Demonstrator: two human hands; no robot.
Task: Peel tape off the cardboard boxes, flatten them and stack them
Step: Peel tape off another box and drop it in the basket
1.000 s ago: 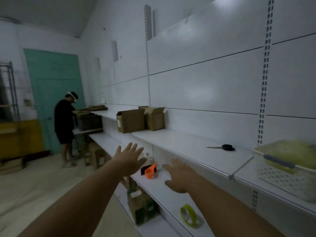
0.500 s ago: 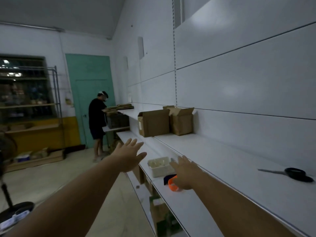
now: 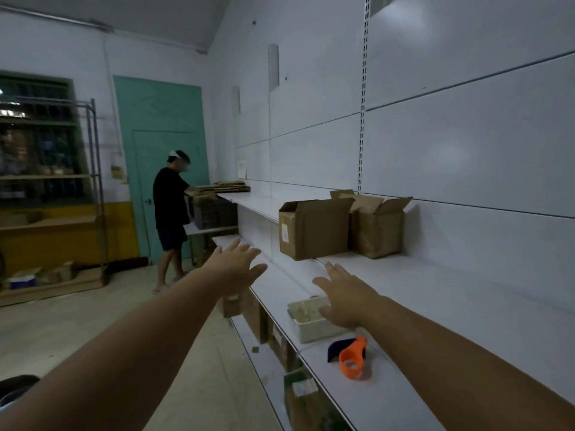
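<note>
In a dim room with a teal door, long white shelves run along the wall. Two cardboard boxes stand side by side on the upper shelf, flaps raised. The left hand and right hand stretch toward them, each grip spread and empty, not touching.

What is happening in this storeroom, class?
The camera wearer stretches an open, empty left hand and right hand toward two cardboard boxes on the upper shelf: the nearer box and the farther box, both with flaps up. Neither hand touches a box yet. An orange tape dispenser and a white tub sit on the lower shelf. At the far end, a second person handles a stack of flattened cardboard.
</note>
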